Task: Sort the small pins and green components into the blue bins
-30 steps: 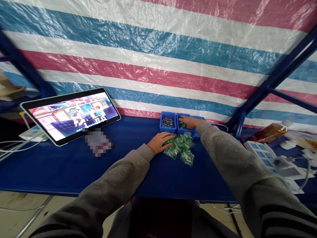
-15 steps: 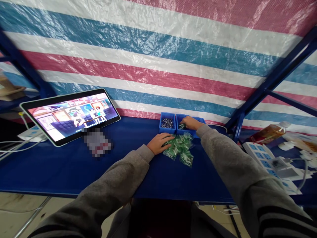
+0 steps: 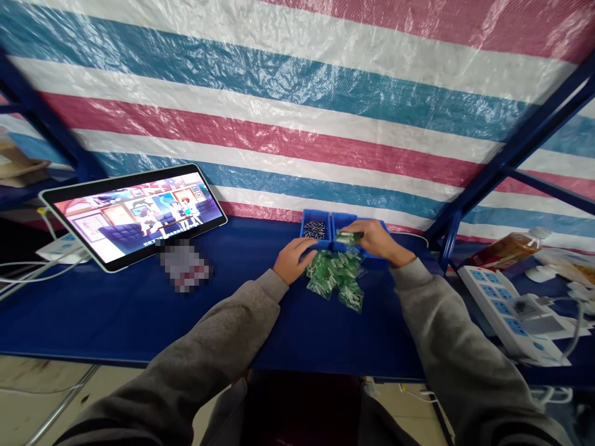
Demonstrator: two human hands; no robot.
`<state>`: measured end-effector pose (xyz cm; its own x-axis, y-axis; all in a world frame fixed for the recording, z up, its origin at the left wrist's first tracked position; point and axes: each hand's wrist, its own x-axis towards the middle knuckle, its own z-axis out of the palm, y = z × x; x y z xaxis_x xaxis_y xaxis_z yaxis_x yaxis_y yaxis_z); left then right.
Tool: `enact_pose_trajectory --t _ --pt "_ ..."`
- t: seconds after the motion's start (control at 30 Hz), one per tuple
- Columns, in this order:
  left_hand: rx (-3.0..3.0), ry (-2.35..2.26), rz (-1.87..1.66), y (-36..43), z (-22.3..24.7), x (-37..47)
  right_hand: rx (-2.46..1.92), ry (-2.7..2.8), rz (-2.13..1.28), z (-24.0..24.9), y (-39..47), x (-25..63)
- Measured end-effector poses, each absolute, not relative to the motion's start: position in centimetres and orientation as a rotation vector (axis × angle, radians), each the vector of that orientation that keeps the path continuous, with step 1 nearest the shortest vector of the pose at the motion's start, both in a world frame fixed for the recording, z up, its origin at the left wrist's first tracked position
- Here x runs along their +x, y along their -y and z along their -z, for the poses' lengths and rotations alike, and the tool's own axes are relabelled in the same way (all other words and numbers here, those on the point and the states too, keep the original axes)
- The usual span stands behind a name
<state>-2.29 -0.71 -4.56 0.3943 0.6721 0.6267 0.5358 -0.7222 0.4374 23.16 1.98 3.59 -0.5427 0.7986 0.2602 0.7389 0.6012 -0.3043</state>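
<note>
My right hand (image 3: 375, 239) grips a small clear bag with green parts (image 3: 348, 237), held over the front of the right blue bin (image 3: 343, 220). My left hand (image 3: 294, 259) has its fingers stretched out at the left edge of a pile of small green bags (image 3: 332, 272), which lies on the blue table in front of the bins. Left of that bin stands another blue bin (image 3: 304, 217) with many small dark metal pieces (image 3: 315, 230), perhaps screws. My right hand hides part of the right bin's inside.
A tablet (image 3: 139, 217) playing a cartoon leans at the left, with a blurred-out object (image 3: 185, 267) before it. At the right lie a white power strip (image 3: 499, 310) with plugs and a bottle (image 3: 506, 248). A striped plastic sheet (image 3: 297, 118) hangs behind.
My right hand has risen out of the right bin and drawn back toward me with a small green bag. My left hand has shifted slightly up and left, off the pile's middle.
</note>
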Motion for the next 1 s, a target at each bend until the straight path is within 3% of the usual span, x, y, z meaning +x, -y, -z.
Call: enact_pose_trajectory --t 0.1,0.33,0.53,0.73,1.0 --pt "2.382 -1.138 -1.348 1.0 4.0 -2.5 -1.213 2.592 -0.248 -1.7 0.3 21.9" --pt "2.707 -0.888 -0.66 1.9 4.9 -2.0 -1.352 2.635 -0.179 -0.6 3.0 22.8" --pt "2.827 -0.749 -0.446 2.8 4.8 -1.1 -1.487 2.39 0.002 1.2 4.1 24.5" --pt "2.834 -0.755 -0.312 3.0 5.3 -0.9 -1.583 2.404 -0.059 5.4 5.7 24.4" --pt "2.812 -0.737 -0.331 1.9 5.6 -1.6 -1.468 2.547 -0.169 7.3 7.0 25.2"
